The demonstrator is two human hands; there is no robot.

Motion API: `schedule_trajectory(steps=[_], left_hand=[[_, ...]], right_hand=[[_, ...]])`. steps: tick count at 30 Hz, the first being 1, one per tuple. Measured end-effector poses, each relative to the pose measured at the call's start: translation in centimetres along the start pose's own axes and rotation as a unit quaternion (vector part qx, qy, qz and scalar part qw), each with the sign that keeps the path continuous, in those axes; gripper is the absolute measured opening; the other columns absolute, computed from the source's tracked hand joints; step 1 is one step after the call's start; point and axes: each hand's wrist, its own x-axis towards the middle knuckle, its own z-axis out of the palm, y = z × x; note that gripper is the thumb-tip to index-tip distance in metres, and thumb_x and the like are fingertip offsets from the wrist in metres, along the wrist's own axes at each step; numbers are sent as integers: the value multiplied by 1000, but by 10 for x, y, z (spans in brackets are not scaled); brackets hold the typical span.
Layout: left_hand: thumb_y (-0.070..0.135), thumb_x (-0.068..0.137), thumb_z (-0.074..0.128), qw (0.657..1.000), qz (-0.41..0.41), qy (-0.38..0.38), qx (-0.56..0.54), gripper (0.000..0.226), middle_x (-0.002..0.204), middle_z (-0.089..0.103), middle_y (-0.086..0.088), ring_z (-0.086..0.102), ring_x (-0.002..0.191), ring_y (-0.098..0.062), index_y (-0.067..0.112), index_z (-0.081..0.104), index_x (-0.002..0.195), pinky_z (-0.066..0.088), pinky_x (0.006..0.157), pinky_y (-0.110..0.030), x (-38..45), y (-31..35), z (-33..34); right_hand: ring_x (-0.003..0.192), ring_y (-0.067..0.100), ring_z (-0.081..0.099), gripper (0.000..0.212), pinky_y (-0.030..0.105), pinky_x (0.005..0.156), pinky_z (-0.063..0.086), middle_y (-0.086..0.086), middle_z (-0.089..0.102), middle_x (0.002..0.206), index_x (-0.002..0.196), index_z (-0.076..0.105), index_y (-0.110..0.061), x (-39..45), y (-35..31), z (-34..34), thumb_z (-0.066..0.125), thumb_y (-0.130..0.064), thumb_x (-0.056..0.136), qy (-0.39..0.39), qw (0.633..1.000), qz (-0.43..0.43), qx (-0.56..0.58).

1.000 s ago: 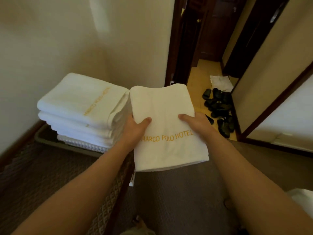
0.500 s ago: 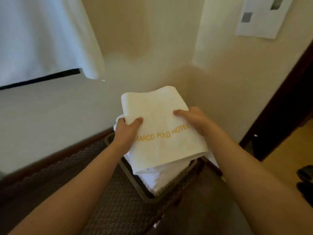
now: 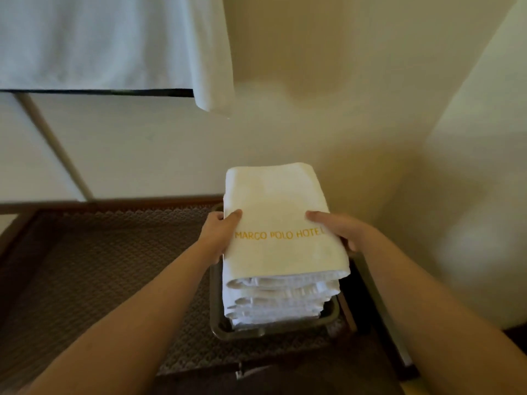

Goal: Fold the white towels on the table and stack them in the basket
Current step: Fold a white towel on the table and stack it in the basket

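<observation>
A folded white towel (image 3: 278, 212) with gold "MARCO POLO HOTEL" lettering lies on top of a stack of folded white towels (image 3: 281, 305). The stack fills a grey basket (image 3: 273, 332) that stands on a patterned surface by the wall corner. My left hand (image 3: 218, 233) grips the top towel's left edge, thumb on top and fingers underneath. My right hand (image 3: 338, 228) grips its right edge the same way. Most of the basket is hidden by the towels.
A white cloth (image 3: 114, 41) hangs over a table edge at the upper left, with a slanted pale leg (image 3: 54, 145) below it. The cream wall (image 3: 370, 109) closes in right behind the basket. Brown patterned covering (image 3: 99, 266) spreads to the basket's left.
My view swung left from the doorway to the wall corner. Both hands carried the lettered towel over the basket and lowered it onto the stack.
</observation>
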Motion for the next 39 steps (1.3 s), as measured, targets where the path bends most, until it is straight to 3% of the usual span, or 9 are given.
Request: schedule_trajectory(steps=[8,12,16,21,24,26,30,33,39], left_hand=[[57,88,70,990,50,66,111,57,114,65,5,65,98,-16,21,51,127,57,85,-41,-48,-40,12],[51,94,66,983,70,116,126,53,108,60,9,58,88,-6,21,48,133,48,66,-29,-57,-48,20],[51,96,63,983,67,117,125,52,114,62,5,60,91,-11,21,47,135,48,67,-31,-58,-55,26],[53,97,61,982,61,108,140,52,113,61,4,60,91,-11,19,47,135,48,64,-29,-58,-50,31],[53,94,61,979,34,89,179,58,122,61,-3,61,102,-23,18,43,137,54,85,-41,-52,-40,25],[52,91,61,960,43,91,260,70,134,52,-9,58,111,-30,20,33,146,50,92,-43,-47,-27,21],[55,94,54,894,174,126,393,78,161,25,-7,36,141,-36,27,19,158,38,112,-55,-34,5,35],[56,99,44,836,249,112,475,72,169,14,-3,17,153,-28,29,19,160,24,121,-54,-5,29,52],[69,99,22,804,194,63,558,75,172,-9,3,-9,157,-29,34,5,163,2,124,-59,69,46,52]], right_hand=[[93,20,76,52,40,82,61,3,79,103,120,69,-16,-15,35,-16,77,-50,82,-96,995,-6,-11],[97,24,75,53,41,78,60,6,78,109,122,70,-15,-17,57,-14,76,-52,84,-88,995,-22,49],[60,18,55,87,32,50,33,1,67,76,113,76,-18,-19,71,-19,68,-89,64,-76,994,-3,-77],[44,16,40,80,27,43,24,2,53,55,92,68,-11,-20,66,-28,55,-88,77,-54,986,5,-160],[58,14,58,68,24,49,41,1,66,74,87,63,-12,-22,52,-24,56,-80,85,-8,980,6,-198],[91,20,67,59,33,75,55,6,67,109,102,59,-13,-13,42,-18,63,-70,87,61,974,-49,-212],[146,39,31,83,54,113,34,13,18,165,158,19,-17,9,17,5,53,-61,96,154,914,-164,-339],[157,33,-1,82,64,120,13,-1,-15,171,164,2,-24,31,-7,21,39,-62,101,148,858,-201,-450],[156,33,-15,80,69,120,0,-4,-15,171,164,0,-25,93,-38,23,23,-68,100,169,829,-196,-495]])
